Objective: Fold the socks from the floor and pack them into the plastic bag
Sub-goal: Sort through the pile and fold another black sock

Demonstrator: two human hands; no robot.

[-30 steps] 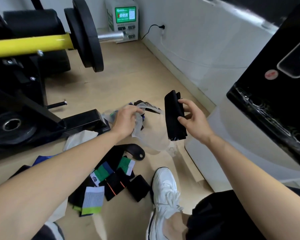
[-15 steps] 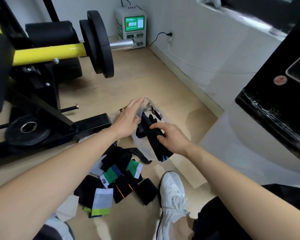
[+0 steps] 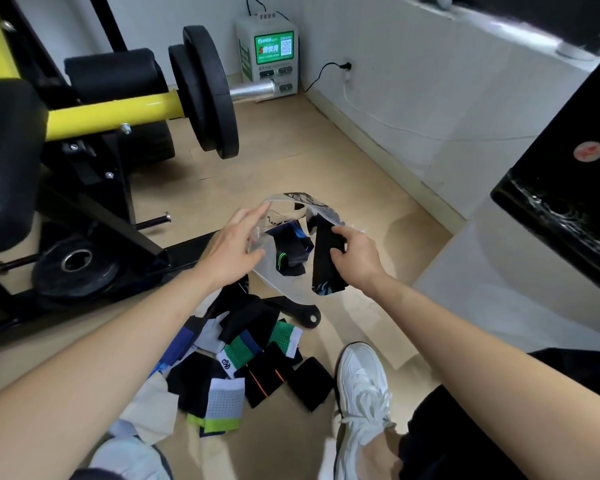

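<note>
I have my left hand (image 3: 227,252) pinching the left rim of the plastic bag (image 3: 321,211), thumb against fingers, to hold its mouth wide, because my right hand (image 3: 355,252) is clamped round a folded black sock (image 3: 326,271) and needs a clear way in. That sock sits at the bag's mouth, beside the packed socks (image 3: 290,252) inside it. The unpacked pile (image 3: 243,358) lies on the floor just beneath the bag.

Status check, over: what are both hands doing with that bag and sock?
Left hand holds plastic bag open. Right hand grips folded black sock at bag's mouth. Sock pile on floor not yet packed; nothing blocking.
</note>
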